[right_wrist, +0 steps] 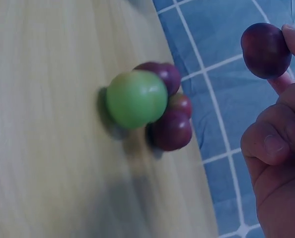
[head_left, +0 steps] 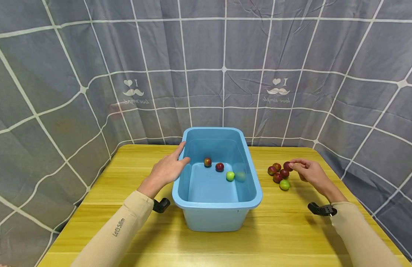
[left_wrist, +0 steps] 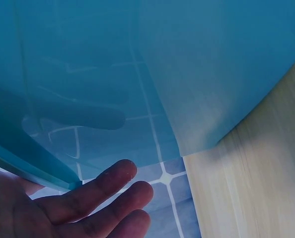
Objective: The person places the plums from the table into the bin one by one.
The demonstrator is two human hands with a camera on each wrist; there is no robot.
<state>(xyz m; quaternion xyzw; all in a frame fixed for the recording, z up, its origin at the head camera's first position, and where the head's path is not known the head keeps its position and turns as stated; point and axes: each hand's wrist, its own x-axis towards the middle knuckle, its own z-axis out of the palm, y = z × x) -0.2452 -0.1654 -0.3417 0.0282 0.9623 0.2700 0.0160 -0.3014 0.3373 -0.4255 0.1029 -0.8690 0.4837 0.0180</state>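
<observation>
In the head view my left hand (head_left: 166, 170) rests at the left rim of a blue plastic basin (head_left: 216, 204), thumb over the rim. The left wrist view shows its fingers (left_wrist: 112, 198) loosely extended outside the basin wall. Two reddish plums, one mottled (head_left: 207, 162) and one dark (head_left: 219, 167), and a green plum (head_left: 230, 176) lie inside. To the right of the basin my right hand (head_left: 312, 175) pinches a dark red plum (right_wrist: 265, 50) between thumb and finger, its other fingers curled. Beside it sit several red plums (head_left: 277, 178) and a green plum (right_wrist: 137, 99).
The basin and loose plums are on a yellow wood-grain table (head_left: 279, 230). A grey curtain (head_left: 206, 44) with white grid lines surrounds the table's back and sides. Black straps (head_left: 322, 209) circle both wrists.
</observation>
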